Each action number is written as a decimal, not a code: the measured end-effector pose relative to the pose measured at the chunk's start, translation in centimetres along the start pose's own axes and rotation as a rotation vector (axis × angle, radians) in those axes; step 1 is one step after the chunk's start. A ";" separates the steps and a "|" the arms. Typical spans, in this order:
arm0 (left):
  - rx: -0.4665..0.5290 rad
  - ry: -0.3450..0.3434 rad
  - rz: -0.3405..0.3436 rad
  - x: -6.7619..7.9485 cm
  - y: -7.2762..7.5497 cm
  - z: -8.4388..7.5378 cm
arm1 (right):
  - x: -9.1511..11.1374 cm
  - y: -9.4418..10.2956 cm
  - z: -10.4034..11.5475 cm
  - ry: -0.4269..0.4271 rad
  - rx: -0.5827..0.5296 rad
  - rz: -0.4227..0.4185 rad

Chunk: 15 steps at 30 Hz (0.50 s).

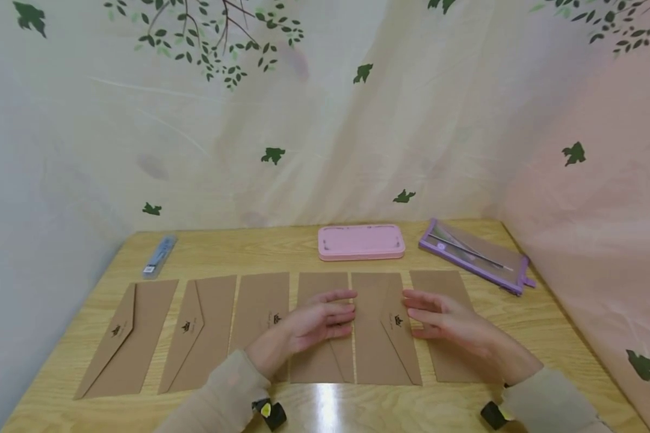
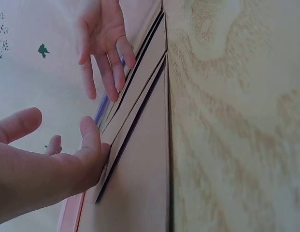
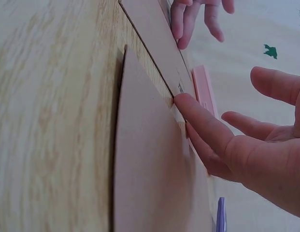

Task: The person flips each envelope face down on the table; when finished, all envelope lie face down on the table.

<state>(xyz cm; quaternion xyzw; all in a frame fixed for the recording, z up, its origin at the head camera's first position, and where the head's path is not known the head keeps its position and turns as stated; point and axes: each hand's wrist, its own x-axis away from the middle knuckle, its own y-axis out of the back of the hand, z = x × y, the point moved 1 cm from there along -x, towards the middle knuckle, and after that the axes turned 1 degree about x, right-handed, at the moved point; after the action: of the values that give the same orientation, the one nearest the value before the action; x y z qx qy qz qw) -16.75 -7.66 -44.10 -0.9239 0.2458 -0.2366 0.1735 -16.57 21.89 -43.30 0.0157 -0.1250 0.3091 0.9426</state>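
Observation:
Several brown kraft envelopes lie side by side in a row across the table. My left hand (image 1: pixel 322 319) rests over the fourth envelope from the left (image 1: pixel 316 367), its fingers fairly straight and pointing right to the edge of the fifth envelope (image 1: pixel 367 343). That fifth one has a pointed flap on its right half with a small crown print. My right hand (image 1: pixel 452 322) is at its right edge, fingers extended leftward, with the palm over the rightmost envelope (image 1: pixel 439 282). In the right wrist view, the right fingertips (image 3: pixel 181 100) touch down at the envelope's edge. Neither hand grips anything.
Behind the row lie a pink pencil case (image 1: pixel 362 242) and a purple-edged clear zip pouch (image 1: pixel 476 255) with thin items inside. A small clear blue case (image 1: pixel 159 257) sits at the back left. More envelopes (image 1: pixel 141 343) lie left of my hands. A leaf-patterned curtain (image 1: pixel 325 120) hangs behind.

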 end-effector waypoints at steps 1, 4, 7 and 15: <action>0.002 0.001 -0.005 0.0 0.0 0.1 | 0.0 0.0 0.0 0.002 0.002 0.001; 0.012 0.002 -0.020 0.2 0.0 0.4 | -0.1 0.0 0.0 0.002 0.009 0.007; 0.022 0.002 -0.041 0.3 0.0 0.8 | -0.1 -0.1 -0.1 0.000 0.012 0.020; 0.036 -0.025 -0.052 0.4 -0.7 1.1 | 0.2 0.0 0.2 0.005 0.029 0.018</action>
<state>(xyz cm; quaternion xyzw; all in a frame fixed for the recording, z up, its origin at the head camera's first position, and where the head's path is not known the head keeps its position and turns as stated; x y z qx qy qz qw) -15.63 -7.10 -44.53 -0.9296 0.2151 -0.2340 0.1867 -16.48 22.03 -43.05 0.0275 -0.1184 0.3195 0.9398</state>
